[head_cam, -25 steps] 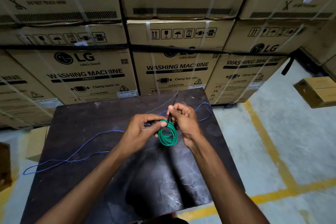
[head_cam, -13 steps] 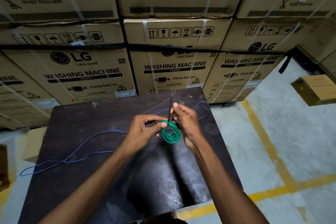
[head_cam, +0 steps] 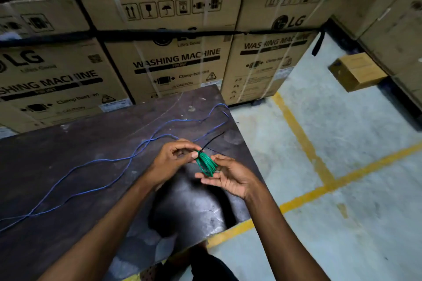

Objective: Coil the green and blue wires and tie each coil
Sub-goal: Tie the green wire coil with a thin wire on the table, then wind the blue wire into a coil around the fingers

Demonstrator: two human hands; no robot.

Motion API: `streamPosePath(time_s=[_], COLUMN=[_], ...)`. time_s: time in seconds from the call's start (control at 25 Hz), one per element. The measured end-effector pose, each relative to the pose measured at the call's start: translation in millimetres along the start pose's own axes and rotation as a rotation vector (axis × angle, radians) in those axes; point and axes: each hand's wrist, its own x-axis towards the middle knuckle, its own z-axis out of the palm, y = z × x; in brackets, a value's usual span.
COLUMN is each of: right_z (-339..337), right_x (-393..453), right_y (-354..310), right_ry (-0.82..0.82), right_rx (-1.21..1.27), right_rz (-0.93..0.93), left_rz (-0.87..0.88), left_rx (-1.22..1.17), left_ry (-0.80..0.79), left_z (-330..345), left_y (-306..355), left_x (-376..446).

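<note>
Head view: the green wire coil [head_cam: 206,164] sits at frame centre, above the dark table [head_cam: 68,166], squeezed into a narrow bundle whose long axis runs from upper left down to lower right. A black tie [head_cam: 213,140] cinches its upper end, the tail pointing toward the upper right. The left hand [head_cam: 174,159] pinches that cinched end between thumb and fingers. The right hand [head_cam: 226,175] lies palm-up under the lower end, fingers relaxed and spread. The blue wire [head_cam: 127,155] lies uncoiled across the table, running from the left edge, where it is cut off, to the table's far right corner. Motion blur softens the cardboard boxes [head_cam: 173,61] behind.
</note>
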Motion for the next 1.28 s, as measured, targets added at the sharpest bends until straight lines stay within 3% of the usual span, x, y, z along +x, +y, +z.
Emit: streamPosePath(time_s=[0.16, 0.48, 0.68, 0.88, 1.28], right_z=[-46, -100, -132, -153, -158], right_x=[2, 54, 113, 150, 162], right_y=[13, -6, -26, -31, -27], right_ry=[0.149, 0.619, 0.821, 0.904, 0.901], right_rx=[0.021, -0.147, -0.353, -0.567, -0.608], right_rz=[-0.034, -0.318, -0.465, -0.469, -0.514], left_rz=[-0.115, -0.285, -0.361, -0.427, -0.544], left_rx=[-0.012, -0.089, -0.137, -0.127, -0.037], left_ry=[-0.027, 0.265, 0.319, 0.403, 0.444], left_z=[32, 107, 124, 125, 118], left_y=[-37, -95, -119, -160, -189], left_x=[6, 57, 114, 143, 154])
